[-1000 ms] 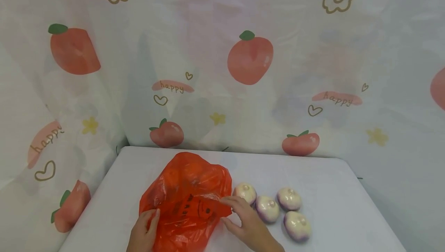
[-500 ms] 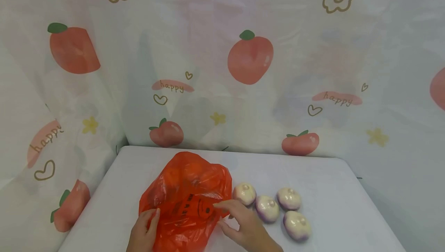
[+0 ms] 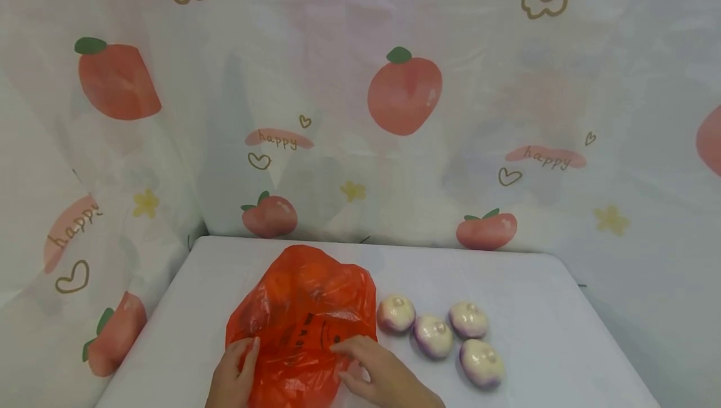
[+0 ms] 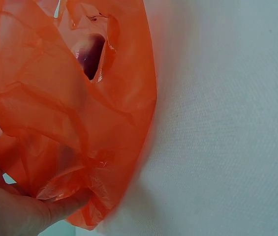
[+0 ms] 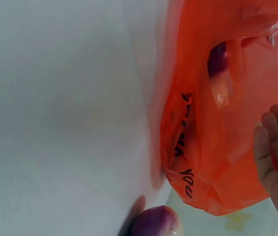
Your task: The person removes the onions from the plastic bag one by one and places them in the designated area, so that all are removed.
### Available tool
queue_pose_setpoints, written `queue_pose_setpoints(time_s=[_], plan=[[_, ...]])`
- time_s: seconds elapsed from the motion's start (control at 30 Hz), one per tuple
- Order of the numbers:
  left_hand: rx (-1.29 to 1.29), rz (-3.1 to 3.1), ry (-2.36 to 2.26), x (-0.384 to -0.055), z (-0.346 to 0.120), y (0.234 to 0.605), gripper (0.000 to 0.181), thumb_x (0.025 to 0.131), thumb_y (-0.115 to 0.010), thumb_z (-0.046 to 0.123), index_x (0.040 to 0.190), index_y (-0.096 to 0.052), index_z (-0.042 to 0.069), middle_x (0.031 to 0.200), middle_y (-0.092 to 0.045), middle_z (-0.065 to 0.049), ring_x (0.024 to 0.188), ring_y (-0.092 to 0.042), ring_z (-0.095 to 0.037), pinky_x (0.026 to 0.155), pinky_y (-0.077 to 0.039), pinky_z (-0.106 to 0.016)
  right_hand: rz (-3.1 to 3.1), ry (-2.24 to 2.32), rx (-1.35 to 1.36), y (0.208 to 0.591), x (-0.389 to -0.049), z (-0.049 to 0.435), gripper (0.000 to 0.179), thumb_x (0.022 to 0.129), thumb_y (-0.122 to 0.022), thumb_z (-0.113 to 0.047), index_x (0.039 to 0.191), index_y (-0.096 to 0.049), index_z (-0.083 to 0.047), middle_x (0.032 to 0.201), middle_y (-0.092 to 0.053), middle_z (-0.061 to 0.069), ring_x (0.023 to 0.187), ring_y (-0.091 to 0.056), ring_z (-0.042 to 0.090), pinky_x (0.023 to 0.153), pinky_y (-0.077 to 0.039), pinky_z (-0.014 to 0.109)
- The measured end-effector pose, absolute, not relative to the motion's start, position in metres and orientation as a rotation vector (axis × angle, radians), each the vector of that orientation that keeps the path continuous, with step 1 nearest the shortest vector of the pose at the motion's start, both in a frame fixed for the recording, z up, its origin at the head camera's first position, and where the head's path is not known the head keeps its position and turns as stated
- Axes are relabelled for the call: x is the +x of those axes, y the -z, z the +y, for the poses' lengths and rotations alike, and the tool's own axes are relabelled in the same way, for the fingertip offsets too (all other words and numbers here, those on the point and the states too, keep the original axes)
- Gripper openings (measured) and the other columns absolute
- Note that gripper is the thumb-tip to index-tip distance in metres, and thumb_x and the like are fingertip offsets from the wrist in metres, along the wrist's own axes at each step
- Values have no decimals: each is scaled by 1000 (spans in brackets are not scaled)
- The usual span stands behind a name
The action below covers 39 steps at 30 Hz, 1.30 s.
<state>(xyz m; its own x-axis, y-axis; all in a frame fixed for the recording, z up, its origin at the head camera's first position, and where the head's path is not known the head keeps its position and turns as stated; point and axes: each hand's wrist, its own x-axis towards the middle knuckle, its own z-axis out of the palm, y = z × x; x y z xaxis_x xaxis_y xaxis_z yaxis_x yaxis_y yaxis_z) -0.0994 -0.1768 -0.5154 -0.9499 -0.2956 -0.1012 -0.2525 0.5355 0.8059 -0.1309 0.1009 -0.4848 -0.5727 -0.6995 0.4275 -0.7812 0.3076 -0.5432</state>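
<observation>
A red plastic bag (image 3: 304, 320) with black print lies bulging on the table, several round shapes showing through it. At its near left edge, my left hand (image 3: 233, 373) pinches the plastic; the left wrist view shows the thumb (image 4: 72, 204) against the film. Fingers spread and slightly bent, my right hand (image 3: 383, 370) is at the bag's near right side, holding nothing. Through a handle opening in the right wrist view a purple-and-pale round vegetable (image 5: 218, 61) shows inside. Several glossy white-and-purple round vegetables, such as this one (image 3: 432, 336), sit right of the bag.
The white-covered table (image 3: 541, 320) extends beyond the vegetables to the right. A printed cloth (image 3: 338, 70) with fruit pictures hangs as a wall behind the table and along its left. One purple vegetable (image 5: 156, 221) lies below the bag in the right wrist view.
My right hand has moved left and a little down across the bag's near right edge. The left hand, the bag's far part and the loose vegetables stay in place.
</observation>
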Motion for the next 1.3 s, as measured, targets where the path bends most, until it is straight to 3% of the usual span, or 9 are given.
queue_pose_setpoints(time_s=[0.23, 0.43, 0.8, 1.1, 1.3], plan=[[485, -2716, 1410, -100, -175, 513, 63, 98, -38, 50, 118, -57, -6, 116, -54, -20, 102, -54, -35, 86, -46, -54, -2540, -1037, 1340, 490, -135, 97, 33, 93, -61, -18, 125, -56, -16, 119, -55, -9, 100, -53, 6, 85, -47, 23], [493, -2720, 1430, -100, -174, 512, 59, 99, -40, 46, 120, -56, -7, 117, -53, -21, 100, -54, -36, 86, -46, -54, -2617, -1061, 1314, 488, -133, 89, 32, 94, -58, -17, 125, -56, -15, 120, -51, -6, 91, -53, 8, 79, -47, 19], [475, -2719, 1382, -101, -176, 516, 53, 100, -42, 41, 119, -58, -6, 117, -54, -20, 104, -53, -38, 87, -45, -55, -2666, -917, 1336, 486, -136, 67, 33, 95, -56, -23, 128, -55, -18, 127, -47, -1, 113, -49, 9, 93, -44, 27], [515, -2708, 1432, -99, -175, 518, 61, 98, -39, 49, 122, -56, -4, 120, -53, -20, 102, -55, -36, 86, -46, -53, -2758, -750, 1301, 485, -145, 52, 38, 93, -60, -22, 129, -53, -14, 128, -50, 3, 116, -47, 18, 94, -45, 33], [471, -2713, 1386, -99, -174, 515, 58, 99, -40, 46, 121, -57, -5, 119, -53, -20, 102, -54, -36, 86, -46, -54, -2926, -757, 1191, 484, -151, 45, 41, 93, -61, -30, 131, -52, -18, 126, -49, -3, 112, -48, 14, 93, -46, 33]])
